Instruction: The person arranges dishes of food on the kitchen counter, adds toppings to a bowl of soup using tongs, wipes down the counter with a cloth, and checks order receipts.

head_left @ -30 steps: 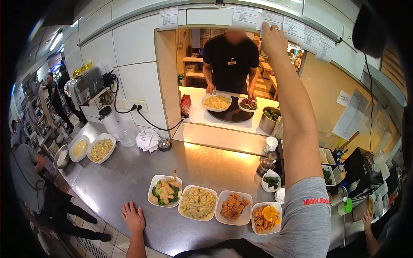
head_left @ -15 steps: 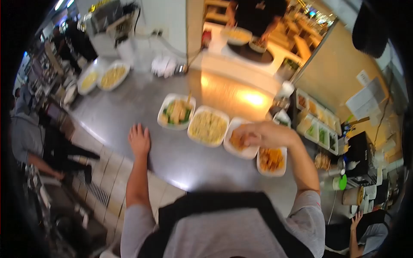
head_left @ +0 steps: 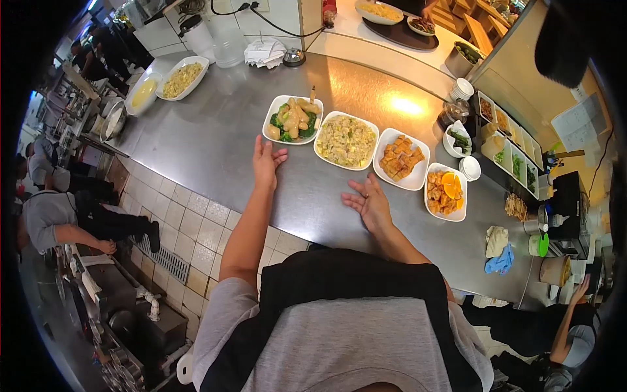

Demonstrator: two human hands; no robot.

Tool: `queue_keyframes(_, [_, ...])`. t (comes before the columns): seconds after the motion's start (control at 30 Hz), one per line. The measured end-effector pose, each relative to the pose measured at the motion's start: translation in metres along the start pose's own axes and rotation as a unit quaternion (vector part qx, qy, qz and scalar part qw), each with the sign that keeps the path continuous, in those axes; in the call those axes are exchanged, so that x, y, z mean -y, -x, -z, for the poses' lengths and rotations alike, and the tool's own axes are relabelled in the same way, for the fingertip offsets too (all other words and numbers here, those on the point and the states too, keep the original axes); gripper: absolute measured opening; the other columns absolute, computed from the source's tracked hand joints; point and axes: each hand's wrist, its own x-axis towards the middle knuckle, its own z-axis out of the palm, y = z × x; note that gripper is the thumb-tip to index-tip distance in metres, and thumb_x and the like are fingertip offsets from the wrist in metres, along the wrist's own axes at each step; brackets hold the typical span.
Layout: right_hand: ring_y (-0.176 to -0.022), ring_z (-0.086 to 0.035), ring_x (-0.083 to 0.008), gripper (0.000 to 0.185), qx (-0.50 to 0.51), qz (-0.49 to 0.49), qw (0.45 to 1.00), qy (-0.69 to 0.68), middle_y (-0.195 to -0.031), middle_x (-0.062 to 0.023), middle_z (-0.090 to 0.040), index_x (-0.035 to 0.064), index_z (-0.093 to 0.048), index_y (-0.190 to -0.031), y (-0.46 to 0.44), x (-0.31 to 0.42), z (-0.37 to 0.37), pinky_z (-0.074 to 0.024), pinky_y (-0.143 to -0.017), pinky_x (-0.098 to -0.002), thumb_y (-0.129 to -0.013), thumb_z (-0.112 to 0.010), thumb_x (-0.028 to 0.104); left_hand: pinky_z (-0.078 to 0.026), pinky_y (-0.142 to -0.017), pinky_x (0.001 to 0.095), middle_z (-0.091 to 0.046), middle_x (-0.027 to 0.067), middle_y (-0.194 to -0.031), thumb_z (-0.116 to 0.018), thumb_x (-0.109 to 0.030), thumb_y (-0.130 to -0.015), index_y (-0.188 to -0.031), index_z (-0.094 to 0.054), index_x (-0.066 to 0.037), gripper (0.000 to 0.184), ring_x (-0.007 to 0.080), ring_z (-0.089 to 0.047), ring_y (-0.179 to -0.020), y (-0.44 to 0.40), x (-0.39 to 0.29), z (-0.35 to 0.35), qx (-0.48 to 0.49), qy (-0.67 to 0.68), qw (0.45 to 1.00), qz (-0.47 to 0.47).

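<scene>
We count two bare hands of our own above the near side of the bench (head_left: 215,150), the fingers of both released, loosely spread and clear of any grip. The left hand (head_left: 266,163) is just beside the near edge of the leftmost of four filled white dishes (head_left: 460,210); we cannot tell whether a fingertip touches it. The right hand (head_left: 371,206), partly turned up, is near the second and third. The four stand in a slanting row on the bench, running from far left to near right: one of sauced broccoli (head_left: 294,121), one of rice (head_left: 346,139), one of golden cut pieces (head_left: 400,158) and one of fried pieces topped with orange slices (head_left: 450,185). Right of the row we see one bowl of greens (head_left: 460,140) and, nearer us, two cloths (head_left: 498,251), one beige and one blue. Farther left stand two more dishes (head_left: 203,63), one filled with rice, one with something yellow. At the back sit one bell (head_left: 294,57) and one clear jug (head_left: 227,51). Beyond the opening, two bowls (head_left: 361,13) rest on one dark tray (head_left: 398,38).
</scene>
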Motion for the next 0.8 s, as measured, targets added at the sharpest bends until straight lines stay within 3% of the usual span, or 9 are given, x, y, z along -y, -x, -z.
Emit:
queue_keyframes(0.17, [-0.09,-0.063,-0.0326,0.037,-0.014,0.019,0.999,-0.029,-0.111,-0.0222,-0.054,0.0068,-0.028,-0.128,-0.046,-0.003,-0.029,-0.0546,-0.073,-0.0386,-0.099,-0.033,0.03,-0.055,-0.067,0.0275,-0.056,0.0112,-0.11,-0.041,-0.01,-0.094,-0.141,-0.025,-0.008,0.05,0.0194,-0.063,-0.074,-0.023,0.002,-0.005,0.037,0.012,0.999,-0.01])
queue_keyframes(0.27, [-0.089,-0.063,-0.0321,0.029,-0.035,0.026,0.998,-0.05,-0.11,-0.0214,-0.053,0.006,-0.033,-0.117,-0.075,0.007,-0.037,-0.0549,-0.07,-0.0377,-0.099,-0.033,0.029,-0.055,-0.064,0.0263,-0.058,0.0096,-0.105,-0.041,-0.011,-0.094,-0.138,-0.031,-0.008,0.045,0.0167,-0.063,-0.07,-0.039,-0.01,-0.011,0.061,-0.032,0.997,-0.017])
queue_keyframes(0.47, [-0.08,-0.064,-0.0271,0.026,-0.117,0.069,0.99,-0.032,-0.103,-0.0184,-0.056,0.01,-0.033,-0.12,-0.175,0.045,-0.054,-0.0529,-0.061,-0.0341,-0.098,-0.033,0.024,-0.055,-0.058,0.0254,-0.061,0.0083,-0.094,-0.041,-0.011,-0.093,-0.125,-0.044,-0.007,0.032,0.0149,-0.063,-0.064,-0.129,-0.012,-0.05,0.064,-0.077,0.994,-0.047])
queue_keyframes(0.57, [-0.085,-0.063,-0.0294,0.025,-0.163,0.085,0.983,0.014,-0.104,-0.0195,-0.056,0.0074,-0.035,-0.119,-0.216,0.077,-0.055,-0.054,-0.067,-0.0367,-0.097,-0.032,0.018,-0.055,-0.057,0.0256,-0.062,0.0089,-0.092,-0.04,-0.009,-0.093,-0.119,-0.048,-0.006,0.027,0.0158,-0.063,-0.062,-0.172,-0.005,-0.087,0.056,-0.092,0.993,-0.047])
queue_keyframes(0.7, [-0.077,-0.064,-0.026,0.024,-0.224,0.107,0.968,0.041,-0.099,-0.0174,-0.058,0.0121,-0.037,-0.119,-0.265,0.123,-0.045,-0.0537,-0.06,-0.0358,-0.096,-0.032,0.016,-0.054,-0.05,0.0266,-0.059,0.0093,-0.094,-0.041,-0.006,-0.091,-0.121,-0.045,-0.006,0.03,0.0163,-0.062,-0.059,-0.225,0.014,-0.138,0.092,-0.038,0.994,-0.054])
queue_keyframes(0.8, [-0.075,-0.065,-0.0252,0.024,-0.228,0.115,0.965,0.055,-0.095,-0.0156,-0.06,0.0129,-0.037,-0.119,-0.301,0.147,-0.03,-0.0536,-0.058,-0.0353,-0.096,-0.032,0.017,-0.055,-0.054,0.0268,-0.061,0.0094,-0.093,-0.039,-0.009,-0.093,-0.119,-0.047,-0.007,0.026,0.0179,-0.064,-0.064,-0.248,0.016,-0.171,0.093,-0.062,0.992,-0.054])
